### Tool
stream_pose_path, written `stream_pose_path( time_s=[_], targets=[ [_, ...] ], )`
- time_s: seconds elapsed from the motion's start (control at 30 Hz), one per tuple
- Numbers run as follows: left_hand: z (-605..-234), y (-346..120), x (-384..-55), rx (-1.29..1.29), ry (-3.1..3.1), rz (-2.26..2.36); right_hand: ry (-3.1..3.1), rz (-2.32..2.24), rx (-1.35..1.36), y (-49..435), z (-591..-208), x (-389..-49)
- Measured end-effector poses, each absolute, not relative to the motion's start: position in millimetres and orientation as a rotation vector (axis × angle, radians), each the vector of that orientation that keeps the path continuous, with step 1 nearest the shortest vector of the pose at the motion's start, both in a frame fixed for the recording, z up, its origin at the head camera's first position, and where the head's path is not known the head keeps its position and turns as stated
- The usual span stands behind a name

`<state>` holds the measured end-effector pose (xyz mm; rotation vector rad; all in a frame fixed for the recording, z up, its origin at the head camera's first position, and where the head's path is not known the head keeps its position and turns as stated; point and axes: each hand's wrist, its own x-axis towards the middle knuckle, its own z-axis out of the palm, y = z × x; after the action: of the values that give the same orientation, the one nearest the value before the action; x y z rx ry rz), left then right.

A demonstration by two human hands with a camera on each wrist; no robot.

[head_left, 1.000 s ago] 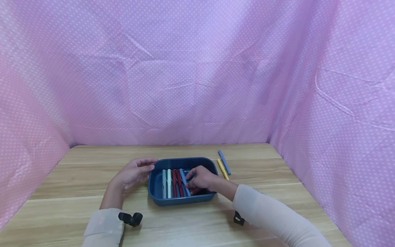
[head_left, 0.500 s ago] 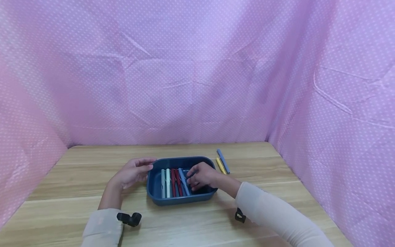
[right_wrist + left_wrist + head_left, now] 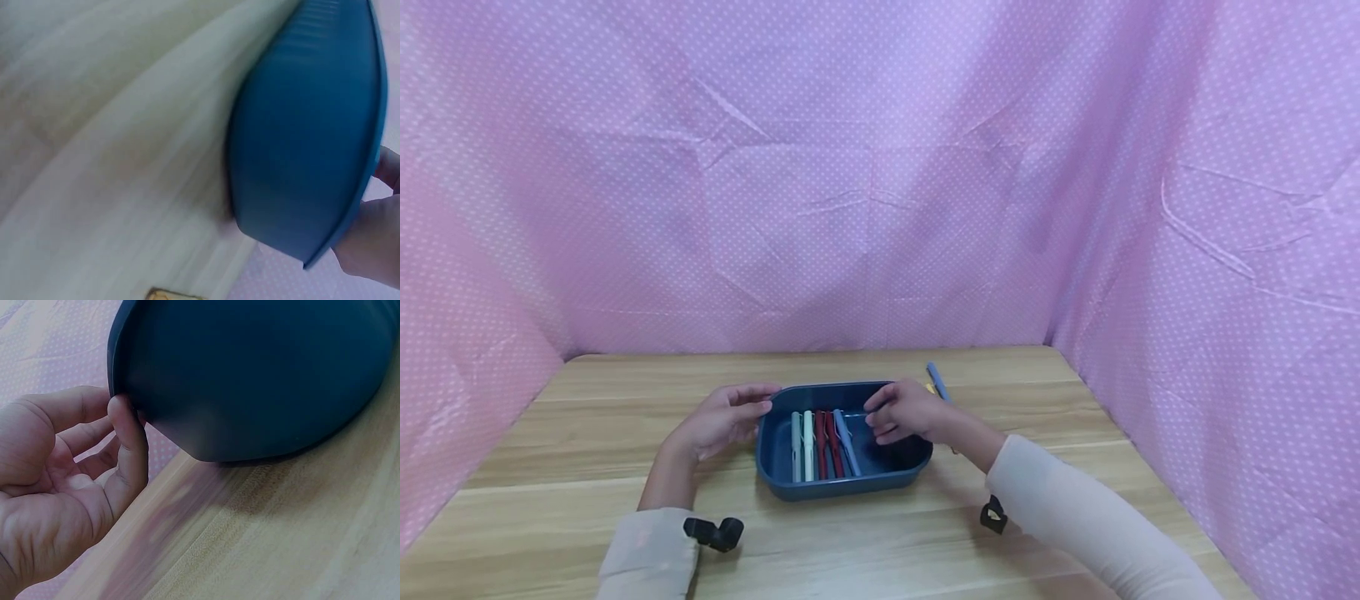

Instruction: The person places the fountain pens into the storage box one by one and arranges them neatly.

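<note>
A dark blue tray (image 3: 820, 492) stands on the wooden table. My left hand (image 3: 726, 417) pinches its left rim between thumb and fingers, as the left wrist view shows on the tray wall (image 3: 250, 375). Inside, side by side, lie a grey-green pen (image 3: 797, 450), a mint pen (image 3: 809, 450), two dark red pens (image 3: 822, 446) and a blue pen (image 3: 846, 442) that leans slightly. Over the tray's right part hovers my right hand (image 3: 906, 412), fingers loosely bent, no thing visible in them. The right wrist view has the tray's outer wall (image 3: 300, 144) hiding most of those fingers.
Right of the tray, another blue pen (image 3: 937, 379) and a yellow pen (image 3: 931, 388) lie on the table (image 3: 1037, 400), partly covered by my right hand and forearm. Pink dotted cloth (image 3: 820, 208) hangs behind and along the sides.
My right hand has moved away from the blue pen in the tray, rightward and up toward the right rim. It now covers more of the yellow pen. My left hand keeps its place.
</note>
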<state>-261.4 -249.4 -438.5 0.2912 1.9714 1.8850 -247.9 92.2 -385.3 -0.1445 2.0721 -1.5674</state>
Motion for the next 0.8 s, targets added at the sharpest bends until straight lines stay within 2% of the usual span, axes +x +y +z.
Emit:
stream_pose_path(
  time_s=[0.8],
  targets=[
    [-437, -250, -260, 0.324, 1.972, 1.879, 2.23, -1.608, -0.18, 139, -348, -268]
  ],
)
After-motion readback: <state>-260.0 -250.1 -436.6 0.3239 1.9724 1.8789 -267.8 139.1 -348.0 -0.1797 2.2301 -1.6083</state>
